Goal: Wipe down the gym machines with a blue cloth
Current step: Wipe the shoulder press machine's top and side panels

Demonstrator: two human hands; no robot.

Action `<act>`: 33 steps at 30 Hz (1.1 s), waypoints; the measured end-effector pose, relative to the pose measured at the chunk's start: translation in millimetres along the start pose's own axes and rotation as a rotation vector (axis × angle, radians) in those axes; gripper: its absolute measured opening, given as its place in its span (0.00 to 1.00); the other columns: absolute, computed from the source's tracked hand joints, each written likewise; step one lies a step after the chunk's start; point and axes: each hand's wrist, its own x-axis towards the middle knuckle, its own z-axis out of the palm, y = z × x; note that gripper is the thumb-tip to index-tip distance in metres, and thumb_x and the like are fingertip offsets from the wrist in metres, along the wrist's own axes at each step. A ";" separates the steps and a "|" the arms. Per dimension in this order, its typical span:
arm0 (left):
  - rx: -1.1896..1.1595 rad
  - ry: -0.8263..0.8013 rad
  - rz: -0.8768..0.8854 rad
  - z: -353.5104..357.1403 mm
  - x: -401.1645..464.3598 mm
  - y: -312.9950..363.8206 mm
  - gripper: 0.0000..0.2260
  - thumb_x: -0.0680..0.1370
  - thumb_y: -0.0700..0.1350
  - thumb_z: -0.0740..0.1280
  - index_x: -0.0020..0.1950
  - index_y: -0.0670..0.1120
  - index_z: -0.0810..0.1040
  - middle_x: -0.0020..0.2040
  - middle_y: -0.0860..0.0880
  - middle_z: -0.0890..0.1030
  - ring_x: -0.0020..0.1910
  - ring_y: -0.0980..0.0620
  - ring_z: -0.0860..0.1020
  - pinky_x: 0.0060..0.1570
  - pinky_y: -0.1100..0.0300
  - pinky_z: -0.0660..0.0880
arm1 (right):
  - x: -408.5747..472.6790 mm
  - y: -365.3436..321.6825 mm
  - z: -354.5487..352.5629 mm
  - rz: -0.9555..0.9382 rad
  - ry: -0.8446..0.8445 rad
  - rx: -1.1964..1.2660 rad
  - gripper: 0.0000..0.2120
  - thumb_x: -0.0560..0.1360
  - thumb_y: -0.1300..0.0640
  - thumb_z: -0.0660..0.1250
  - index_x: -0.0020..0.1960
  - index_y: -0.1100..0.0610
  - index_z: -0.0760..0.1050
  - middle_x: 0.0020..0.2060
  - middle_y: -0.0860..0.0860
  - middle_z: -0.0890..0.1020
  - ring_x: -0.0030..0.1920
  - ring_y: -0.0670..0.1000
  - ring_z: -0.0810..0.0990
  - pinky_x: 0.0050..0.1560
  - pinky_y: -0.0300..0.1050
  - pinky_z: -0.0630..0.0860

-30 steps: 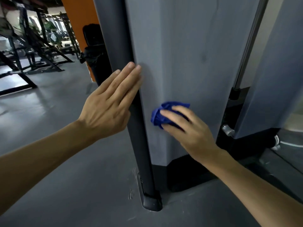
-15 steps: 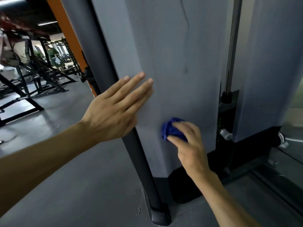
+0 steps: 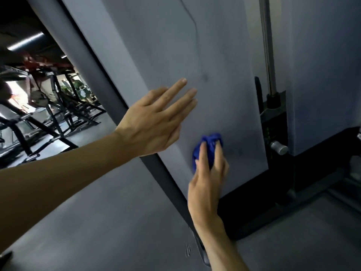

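- Our left hand (image 3: 154, 122) and right hand (image 3: 208, 177) are bare: we wear no gloves, rings or watch.
- Both our forearms show uncovered to the frame's edge, with no sleeve visible.

Blue cloth (image 3: 208, 148) against grey panel (image 3: 224, 85)

floor (image 3: 109, 222): dark grey | ceiling strip light (image 3: 25, 41): lit | black frames (image 3: 58, 114): far left
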 end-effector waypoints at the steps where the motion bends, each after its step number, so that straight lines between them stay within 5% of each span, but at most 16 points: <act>1: 0.003 -0.008 0.015 0.1 -0.2 -0.5 0.27 0.87 0.52 0.45 0.84 0.42 0.58 0.85 0.43 0.56 0.84 0.39 0.51 0.78 0.47 0.54 | 18.4 -19.4 3.2 -0.018 0.027 0.038 0.27 0.77 0.70 0.70 0.76 0.60 0.71 0.79 0.60 0.64 0.70 0.62 0.68 0.71 0.44 0.68; 6: 0.127 0.012 0.108 -5.7 16.7 -20.3 0.28 0.86 0.50 0.42 0.84 0.41 0.56 0.85 0.42 0.55 0.83 0.42 0.56 0.69 0.50 0.63 | 62.9 -31.2 9.2 -0.096 0.093 -0.010 0.23 0.82 0.66 0.63 0.76 0.58 0.71 0.80 0.58 0.63 0.68 0.61 0.69 0.68 0.48 0.70; 9: 0.168 -0.025 0.149 -13.2 27.9 -32.4 0.29 0.84 0.51 0.40 0.85 0.43 0.51 0.85 0.43 0.50 0.84 0.43 0.53 0.72 0.50 0.60 | 25.3 21.3 11.8 0.282 0.209 -0.052 0.20 0.84 0.63 0.61 0.76 0.59 0.71 0.78 0.62 0.65 0.65 0.67 0.71 0.65 0.61 0.72; 12: 0.082 -0.052 0.152 -14.3 32.4 -30.3 0.30 0.85 0.52 0.42 0.85 0.41 0.50 0.85 0.42 0.47 0.84 0.41 0.50 0.80 0.47 0.52 | 30.9 17.3 16.6 0.631 0.307 0.033 0.20 0.85 0.60 0.58 0.76 0.63 0.69 0.78 0.66 0.63 0.62 0.71 0.71 0.64 0.64 0.69; 17: -0.033 -0.026 0.151 -12.6 38.1 -22.7 0.30 0.84 0.51 0.47 0.84 0.38 0.52 0.84 0.41 0.50 0.84 0.41 0.51 0.82 0.46 0.48 | 93.6 -46.9 11.7 0.049 0.217 0.029 0.26 0.80 0.69 0.59 0.78 0.60 0.67 0.81 0.60 0.59 0.68 0.64 0.66 0.68 0.56 0.68; 19: -0.020 -0.040 0.147 -13.1 37.6 -23.0 0.30 0.85 0.52 0.45 0.84 0.39 0.51 0.84 0.41 0.49 0.84 0.42 0.50 0.82 0.46 0.46 | 93.9 -24.6 7.4 -0.012 0.167 -0.046 0.27 0.80 0.68 0.59 0.78 0.58 0.67 0.81 0.58 0.59 0.68 0.63 0.68 0.68 0.54 0.68; 25: -0.007 -0.055 0.158 -13.5 37.6 -22.9 0.30 0.85 0.53 0.45 0.85 0.39 0.52 0.85 0.40 0.50 0.84 0.40 0.50 0.82 0.46 0.47 | 87.1 32.2 4.3 0.696 0.310 0.002 0.25 0.81 0.66 0.56 0.77 0.65 0.66 0.78 0.69 0.61 0.66 0.74 0.70 0.67 0.60 0.60; 30: 0.047 -0.054 0.158 -11.7 37.1 -22.9 0.30 0.86 0.53 0.43 0.85 0.40 0.48 0.85 0.40 0.47 0.84 0.41 0.46 0.82 0.46 0.43 | 153.9 -27.2 -12.0 0.132 0.202 -0.020 0.38 0.74 0.74 0.61 0.81 0.56 0.61 0.82 0.57 0.55 0.72 0.63 0.62 0.70 0.53 0.67; 33: 0.023 -0.038 0.155 -10.9 37.0 -23.0 0.30 0.85 0.52 0.45 0.85 0.39 0.49 0.85 0.40 0.48 0.84 0.41 0.47 0.83 0.46 0.44 | 154.3 4.3 -15.7 0.130 0.226 -0.085 0.39 0.72 0.73 0.61 0.81 0.53 0.63 0.81 0.57 0.59 0.70 0.62 0.65 0.69 0.56 0.70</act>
